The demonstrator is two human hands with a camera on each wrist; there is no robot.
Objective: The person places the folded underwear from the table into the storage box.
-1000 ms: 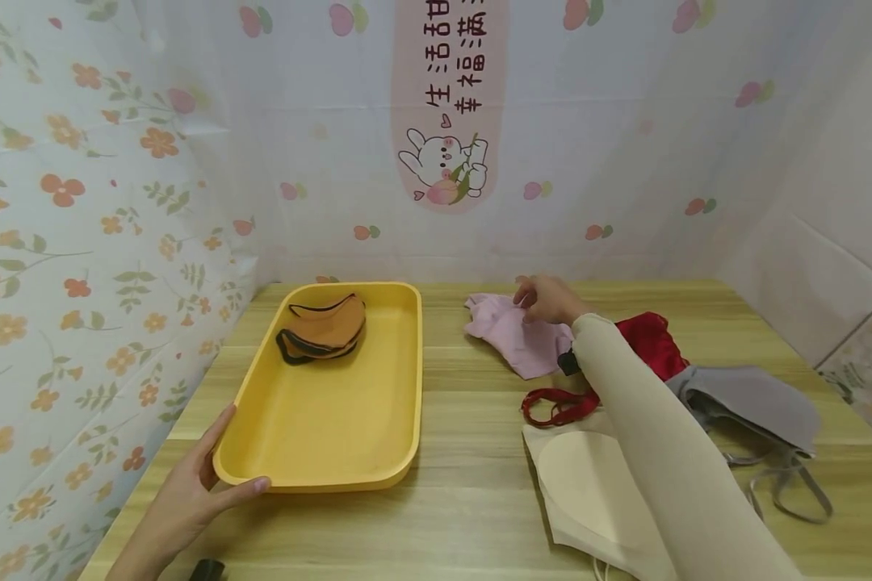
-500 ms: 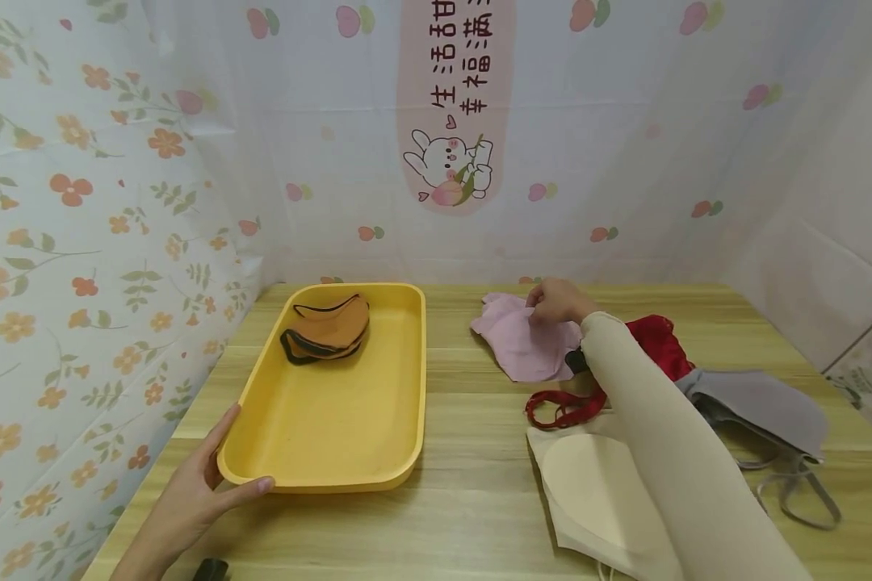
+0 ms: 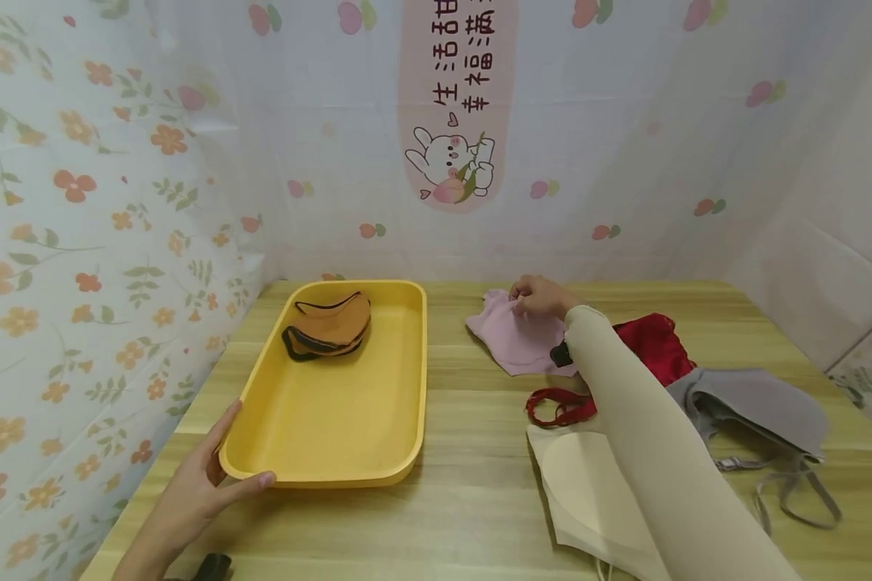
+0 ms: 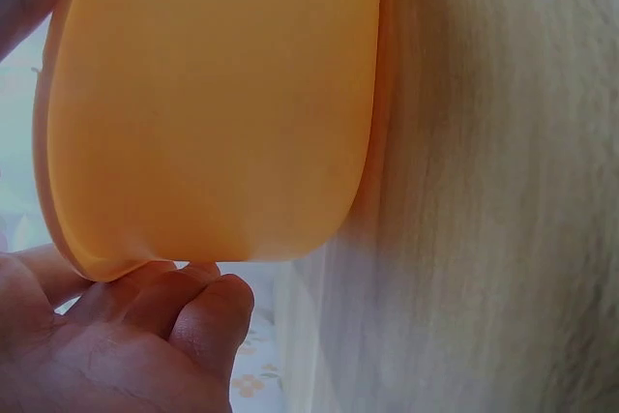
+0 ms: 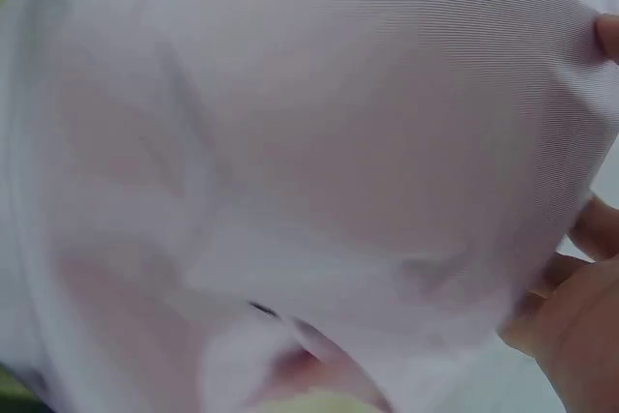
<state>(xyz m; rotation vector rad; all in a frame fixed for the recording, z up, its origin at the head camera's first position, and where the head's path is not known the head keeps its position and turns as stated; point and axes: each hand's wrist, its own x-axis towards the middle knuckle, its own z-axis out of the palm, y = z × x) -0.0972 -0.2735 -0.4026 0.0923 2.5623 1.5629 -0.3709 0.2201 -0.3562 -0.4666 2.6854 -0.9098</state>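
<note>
In the head view my left hand (image 3: 192, 500) grips the near left corner of a yellow tray (image 3: 423, 387), its thumb at the near rim. The left wrist view has its fingers curled against the tray's outer wall (image 4: 213, 123). An orange bra (image 3: 334, 323) with black edging lies folded in the tray's far left corner. Right of the tray, my right hand (image 3: 541, 297) pinches a pale pink bra (image 3: 507, 339) near the table's back edge. Up close, the thin pink fabric (image 5: 368, 162) fills most of the right wrist view, partly blurred.
Under and beside the right forearm lie a red lacy garment (image 3: 657, 343) with a looped red strap (image 3: 563, 407) and a beige bra (image 3: 589, 492). Further right is a grey bra (image 3: 763, 407) with trailing straps. A patterned curtain (image 3: 320, 145) hangs behind the wooden table (image 3: 472, 484).
My right hand has shifted slightly right, then back left, keeping its pinch on the pink bra. The bra's cloth has moved a little with it. The left hand stays at the tray corner.
</note>
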